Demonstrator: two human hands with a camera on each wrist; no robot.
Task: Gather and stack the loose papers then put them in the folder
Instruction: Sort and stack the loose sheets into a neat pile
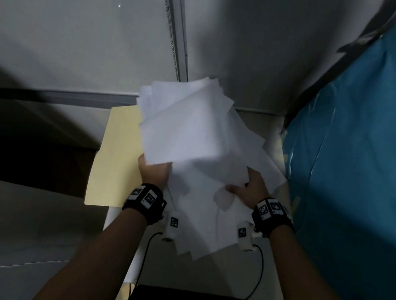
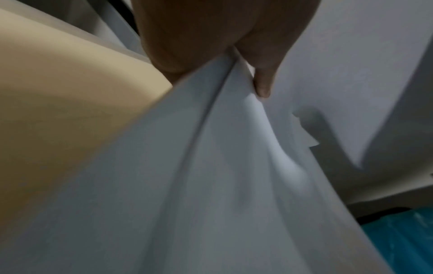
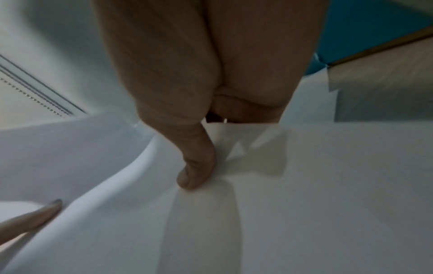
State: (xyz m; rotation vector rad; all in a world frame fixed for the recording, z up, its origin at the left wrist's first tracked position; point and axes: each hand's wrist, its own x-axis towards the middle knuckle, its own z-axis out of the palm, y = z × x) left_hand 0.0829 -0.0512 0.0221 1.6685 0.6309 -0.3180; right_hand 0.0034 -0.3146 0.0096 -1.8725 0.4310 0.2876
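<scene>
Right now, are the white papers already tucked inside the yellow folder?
No, both hands, left hand and right hand, hold the messy papers up, with the yellow folder lying beside and partly beneath them.

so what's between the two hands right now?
Only white papers: left hand and right hand each grip the same messy, fanned bundle, which fills the gap in the head view. The folder lies left.

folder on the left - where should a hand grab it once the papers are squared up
Probably the folder's left long edge, coming in from the left. That side lies bare and flat on the table, while its right part is hidden under the fanned papers that the left hand and right hand hold. A thin flat sheet is best pinched at an edge, thumb on top.
</scene>
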